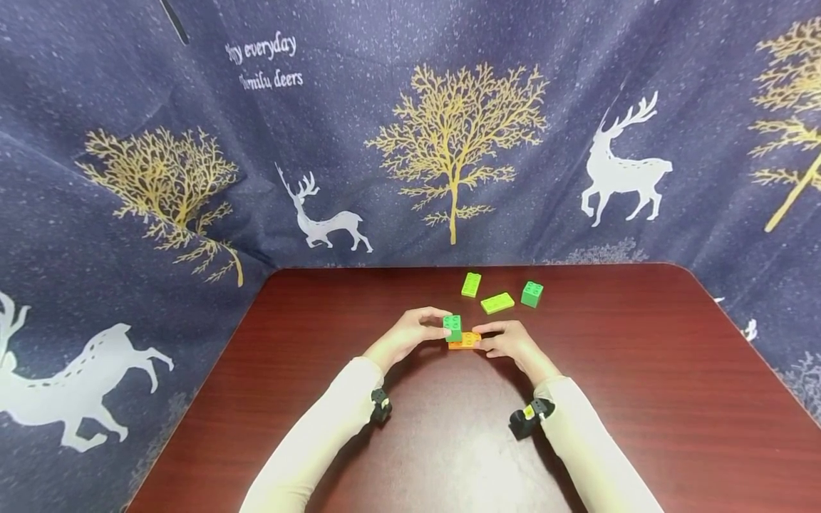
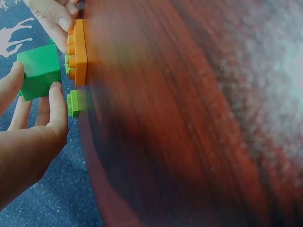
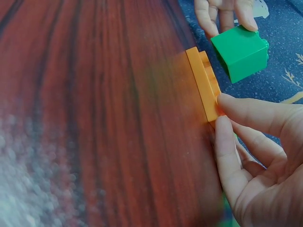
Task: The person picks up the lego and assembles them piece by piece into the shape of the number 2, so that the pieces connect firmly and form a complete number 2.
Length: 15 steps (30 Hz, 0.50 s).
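Observation:
Between the thumb and fingers of my left hand (image 1: pixel 413 333) is a green building brick (image 1: pixel 452 325), its studs facing up in the head view. The left wrist view shows the green brick (image 2: pixel 40 71) raised above an orange flat brick (image 2: pixel 80 53), with a gap between them. The orange brick (image 1: pixel 465 341) lies flat on the table, studs up. My right hand (image 1: pixel 512 343) pinches its right end with thumb and fingers, as the right wrist view shows at the near end of the orange brick (image 3: pixel 203 87).
Beyond the hands, two lime-green flat bricks (image 1: pixel 497 303) and another green brick (image 1: pixel 532 293) lie on the dark red table (image 1: pixel 609 342). A dark blue cloth (image 1: pixel 513 214) with deer and trees hangs behind the table's far edge.

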{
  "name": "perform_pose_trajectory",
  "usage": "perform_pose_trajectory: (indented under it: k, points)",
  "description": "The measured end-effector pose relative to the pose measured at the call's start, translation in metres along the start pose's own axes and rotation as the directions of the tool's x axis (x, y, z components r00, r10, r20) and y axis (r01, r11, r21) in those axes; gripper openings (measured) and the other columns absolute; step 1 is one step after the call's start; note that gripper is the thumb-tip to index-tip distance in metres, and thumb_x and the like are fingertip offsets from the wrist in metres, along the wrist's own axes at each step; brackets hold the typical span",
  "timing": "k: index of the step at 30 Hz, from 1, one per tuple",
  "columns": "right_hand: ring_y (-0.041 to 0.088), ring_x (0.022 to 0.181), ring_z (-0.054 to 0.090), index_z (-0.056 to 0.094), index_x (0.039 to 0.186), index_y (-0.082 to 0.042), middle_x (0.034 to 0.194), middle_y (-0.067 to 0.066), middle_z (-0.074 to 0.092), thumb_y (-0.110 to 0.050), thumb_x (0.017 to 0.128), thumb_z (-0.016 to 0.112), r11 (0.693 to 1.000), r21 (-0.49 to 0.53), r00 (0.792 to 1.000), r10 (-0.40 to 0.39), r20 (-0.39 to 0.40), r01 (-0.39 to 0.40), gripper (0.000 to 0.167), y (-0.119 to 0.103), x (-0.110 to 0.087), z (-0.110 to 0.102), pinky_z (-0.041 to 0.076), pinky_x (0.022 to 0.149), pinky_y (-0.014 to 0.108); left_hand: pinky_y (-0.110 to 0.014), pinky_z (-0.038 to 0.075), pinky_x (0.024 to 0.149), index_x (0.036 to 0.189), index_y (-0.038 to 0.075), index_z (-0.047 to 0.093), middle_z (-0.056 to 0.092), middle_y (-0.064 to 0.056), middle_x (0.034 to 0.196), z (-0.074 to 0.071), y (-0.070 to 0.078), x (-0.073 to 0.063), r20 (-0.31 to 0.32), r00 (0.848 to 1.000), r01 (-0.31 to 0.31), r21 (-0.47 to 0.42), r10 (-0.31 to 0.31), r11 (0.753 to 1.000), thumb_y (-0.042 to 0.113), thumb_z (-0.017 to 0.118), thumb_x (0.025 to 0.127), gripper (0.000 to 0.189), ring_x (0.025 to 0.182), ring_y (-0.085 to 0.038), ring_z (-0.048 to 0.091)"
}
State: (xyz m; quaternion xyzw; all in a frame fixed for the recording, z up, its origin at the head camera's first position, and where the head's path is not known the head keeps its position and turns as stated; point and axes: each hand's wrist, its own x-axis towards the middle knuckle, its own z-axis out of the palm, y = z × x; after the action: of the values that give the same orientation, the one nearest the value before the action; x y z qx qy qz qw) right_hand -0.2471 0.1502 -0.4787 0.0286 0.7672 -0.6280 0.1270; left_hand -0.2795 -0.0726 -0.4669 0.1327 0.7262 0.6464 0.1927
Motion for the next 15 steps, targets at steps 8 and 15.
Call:
perform_pose_trajectory:
  k: [8,15]
  points:
    - [0.018,0.079,0.067,0.062,0.120,0.009,0.111,0.026,0.065,0.004,0.080,0.072,1.000,-0.002,1.000,-0.012,-0.008,0.012,0.041,-0.0008,0.0001,-0.0004,0.058,0.073,0.037,-0.040,0.053,0.087,0.122,-0.003,0.062,0.064,-0.016,0.109,0.0015,0.0006,-0.0010,0.002,1.000,0.027,-0.010,-0.027,1.000,-0.001,0.073,0.081,0.042,0.091,-0.016,0.060]
    - [0.017,0.078,0.067,0.063,0.118,0.009,0.111,0.027,0.064,0.004,0.079,0.074,1.000,-0.002,1.000,-0.008,-0.024,0.008,0.041,-0.0004,0.0001,0.0009,0.058,0.071,0.036,-0.039,0.053,0.086,0.122,-0.003,0.062,0.065,-0.016,0.106,0.0021,-0.0045,-0.0006,0.008,0.999,0.040,-0.020,-0.040,0.999,-0.002,0.072,0.081,0.042,0.087,-0.015,0.062]
